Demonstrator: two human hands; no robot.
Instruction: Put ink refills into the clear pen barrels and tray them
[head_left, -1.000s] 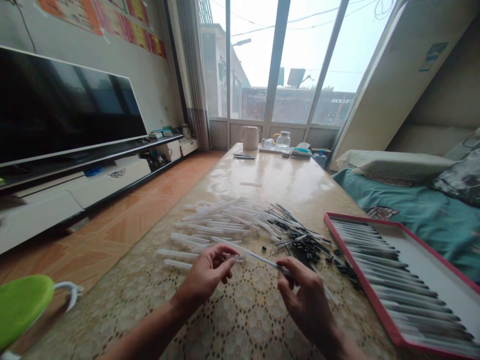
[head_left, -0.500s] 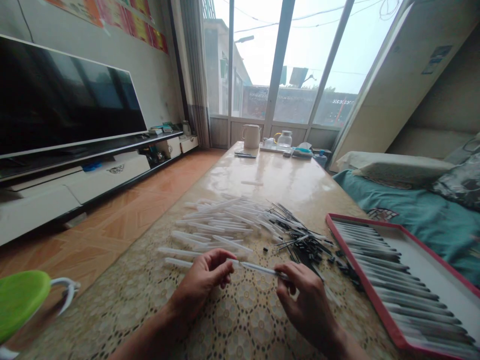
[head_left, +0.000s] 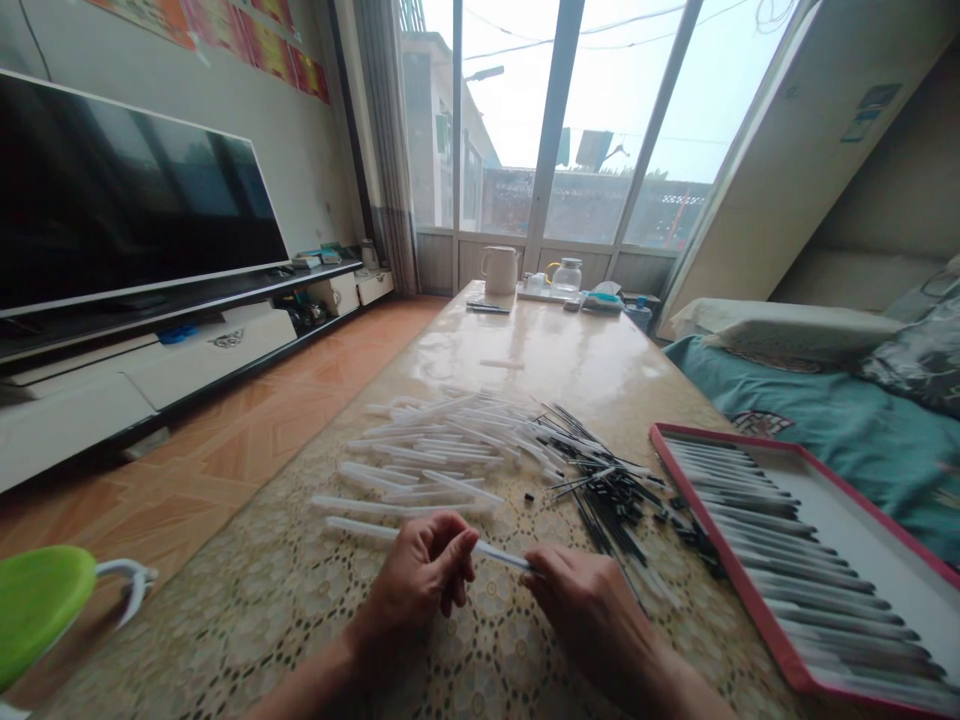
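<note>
My left hand (head_left: 435,562) and my right hand (head_left: 571,588) both grip one slim white pen (head_left: 504,556) just above the table. The left fingers pinch its left end, and whatever small part lies inside them is hidden. My right fingers close around the other end. Behind my left hand lies a loose pile of whitish translucent pen barrels (head_left: 427,450). Thin black refills (head_left: 611,500) and small black plugs (head_left: 675,522) are heaped beyond my right hand. At the right, a red-rimmed box (head_left: 885,515) holds a row of pens with dark ends (head_left: 817,570).
A patterned cover lies over the long table (head_left: 480,660). At its far end stand a beige kettle (head_left: 499,270), a glass pitcher (head_left: 566,275) and a tray. A green stool (head_left: 45,610) is at the left, a teal-covered seat (head_left: 825,420) at the right.
My right hand has moved left, toward my left hand. The gap at the pen's left end has closed, and that end now runs into my left fingers.
</note>
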